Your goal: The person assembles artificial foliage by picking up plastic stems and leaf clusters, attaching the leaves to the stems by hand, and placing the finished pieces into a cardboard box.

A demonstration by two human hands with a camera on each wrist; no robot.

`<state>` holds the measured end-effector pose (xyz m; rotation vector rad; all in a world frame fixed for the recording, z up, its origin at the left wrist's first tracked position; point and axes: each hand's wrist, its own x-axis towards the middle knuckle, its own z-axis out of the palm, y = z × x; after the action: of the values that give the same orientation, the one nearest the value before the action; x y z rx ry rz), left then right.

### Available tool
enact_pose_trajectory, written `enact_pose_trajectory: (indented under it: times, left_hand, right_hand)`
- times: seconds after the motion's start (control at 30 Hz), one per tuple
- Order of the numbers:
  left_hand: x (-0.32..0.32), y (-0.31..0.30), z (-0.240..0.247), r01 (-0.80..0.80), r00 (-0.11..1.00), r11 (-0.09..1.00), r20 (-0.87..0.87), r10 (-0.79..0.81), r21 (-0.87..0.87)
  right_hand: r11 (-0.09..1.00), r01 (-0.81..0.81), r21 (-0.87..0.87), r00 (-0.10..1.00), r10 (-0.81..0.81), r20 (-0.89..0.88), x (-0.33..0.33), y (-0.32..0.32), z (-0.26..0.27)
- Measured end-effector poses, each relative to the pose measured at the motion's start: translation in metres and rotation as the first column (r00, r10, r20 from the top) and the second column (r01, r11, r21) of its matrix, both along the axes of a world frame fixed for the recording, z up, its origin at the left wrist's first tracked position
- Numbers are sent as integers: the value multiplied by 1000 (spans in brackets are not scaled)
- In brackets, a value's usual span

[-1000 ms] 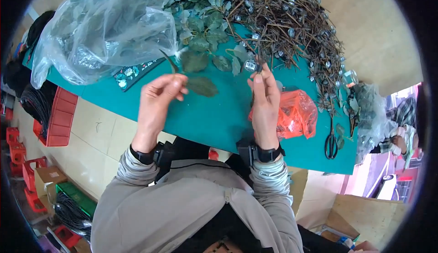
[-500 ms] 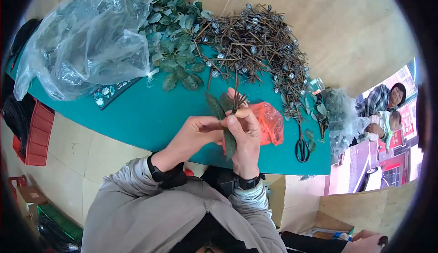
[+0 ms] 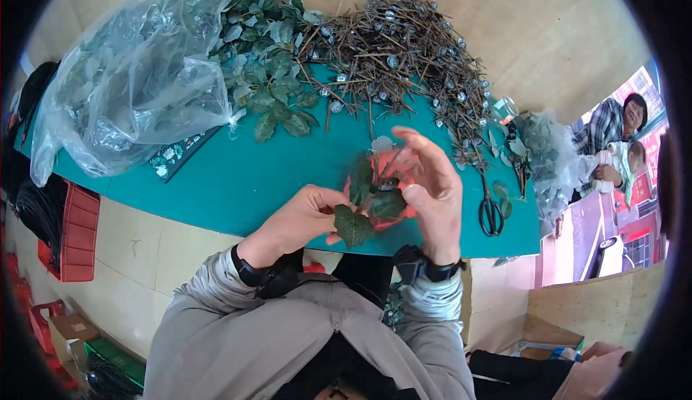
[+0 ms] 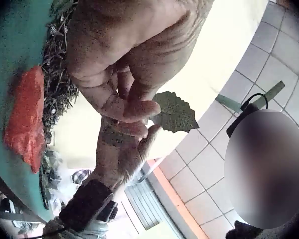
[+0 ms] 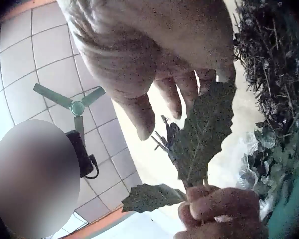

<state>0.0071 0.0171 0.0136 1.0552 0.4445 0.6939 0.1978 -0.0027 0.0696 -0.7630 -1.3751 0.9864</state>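
Between the thumb and fingers of my left hand a small leaf sprig is pinched by its stem. Its toothed green leaves fan out, and a short dark twig end shows among them in the right wrist view. My right hand is just right of the sprig, thumb and fingers spread apart around the twig end. In the left wrist view one leaf sticks out past the left fingertips. The red plastic bag lies on the green table behind the sprig, partly hidden by it and the right hand.
A heap of brown twigs with round labels spreads along the back, beside piled green leaves. A big clear plastic bag covers the left side. Black scissors lie at the right. Two people are beyond the table.
The left hand came from the left with leaves to the right hand. Half a second ago the right hand gripped a twig bunch; now its fingers have spread and moved right, off the sprig.
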Motion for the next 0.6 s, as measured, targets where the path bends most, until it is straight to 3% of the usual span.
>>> enact_pose_trajectory:
  times: [0.07, 0.17, 0.5, 0.6]
  left_hand:
    - [-3, -1, 3, 129, 990, 990, -58, -132, -60]
    - [-1, -4, 6, 154, 984, 987, -81, -157, -41]
    - [-4, -1, 4, 191, 966, 982, -175, -190, -14]
    - [-4, 0, -3, 94, 982, 995, -163, -90, 15]
  right_hand:
    - [998, -62, -25, 998, 63, 32, 7, 0, 6]
    - [970, -223, -95, 959, 235, 158, 12, 1, 8]
    - [894, -369, -254, 929, 350, -119, 11, 2, -12]
    - [891, -375, -256, 923, 332, -197, 9, 3, -19]
